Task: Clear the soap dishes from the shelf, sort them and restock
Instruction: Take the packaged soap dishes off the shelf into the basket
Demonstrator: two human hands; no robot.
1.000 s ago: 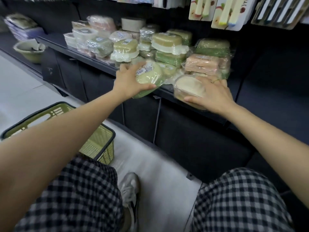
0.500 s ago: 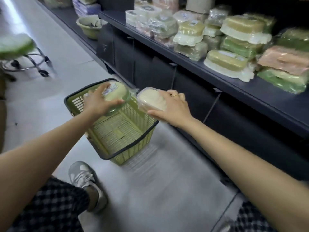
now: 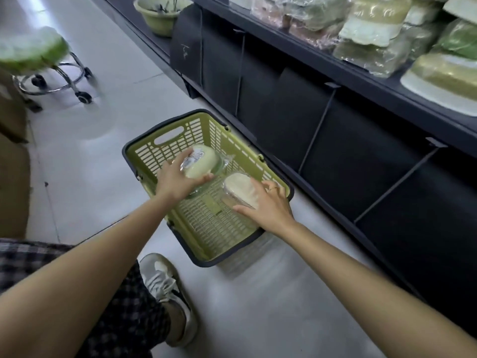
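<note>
Head view: a pale grey floor [image 3: 85, 156] runs along a dark shelving unit whose shelf [image 3: 361, 81] crosses the upper right. On that shelf sit piles of plastic-wrapped soap dishes [image 3: 371, 24] in green, cream and pinkish tones, stacked two and three high. Below the shelf, dark panels close off the base, with thin metal brackets slanting down from the shelf edge. Farther along, on a lower ledge, stands a green bowl [image 3: 160, 14]. At the far left a chrome-legged stool [image 3: 51, 71] on castors stands on the floor, its green seat blurred.

A green basket [image 3: 206, 228] with a dark rim sits on the floor just beside the shelving base. The left hand [image 3: 178, 183] holds a wrapped pale-yellow soap dish [image 3: 200, 161] over the far end of the basket, thumb and fingers curled around its near edge. The right hand [image 3: 265, 202] grips a wrapped cream soap dish [image 3: 238, 188] inside the basket's right side, fingers laid over its top and thumb underneath; whether it touches the basket floor cannot be told. Checked trousers and a grey sneaker [image 3: 167, 293] show at the bottom.
</note>
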